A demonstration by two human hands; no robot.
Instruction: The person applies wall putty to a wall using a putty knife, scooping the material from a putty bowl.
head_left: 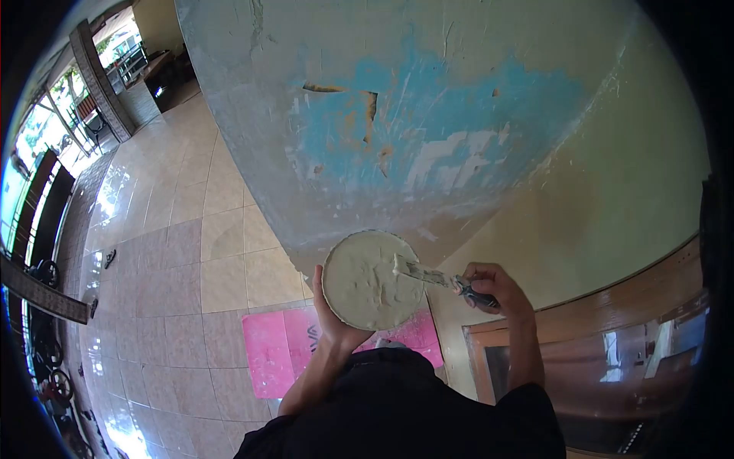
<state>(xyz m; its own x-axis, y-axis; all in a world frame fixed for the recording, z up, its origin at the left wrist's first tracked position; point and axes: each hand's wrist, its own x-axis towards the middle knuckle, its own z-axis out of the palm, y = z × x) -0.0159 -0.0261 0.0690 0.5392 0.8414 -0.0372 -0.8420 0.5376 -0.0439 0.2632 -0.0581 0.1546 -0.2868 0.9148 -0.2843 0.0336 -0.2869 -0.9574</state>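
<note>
My left hand [335, 321] grips a round tub of putty [359, 279] from its left side and underneath, holding it in front of my body. Pale greenish-grey paste fills the tub, its surface ridged and lumpy. In my right hand [498, 291] is a putty knife [482, 298], fingers wrapped round its dark handle. Paste coats the blade, which reaches leftward over the tub's right rim, its tip at the putty surface. Beyond the tub stands a wall [267, 115] with a patchy blue area [428, 99], white smears and cracked, peeled spots.
Under me a pink sheet [267, 356] lies on the tiled floor [172, 268]. At right, a wooden-framed window [612, 352] adjoins the wall. A dark wooden bench [34, 203] and parked motorcycles [57, 382] stand at far left, with a pillar [99, 80] behind.
</note>
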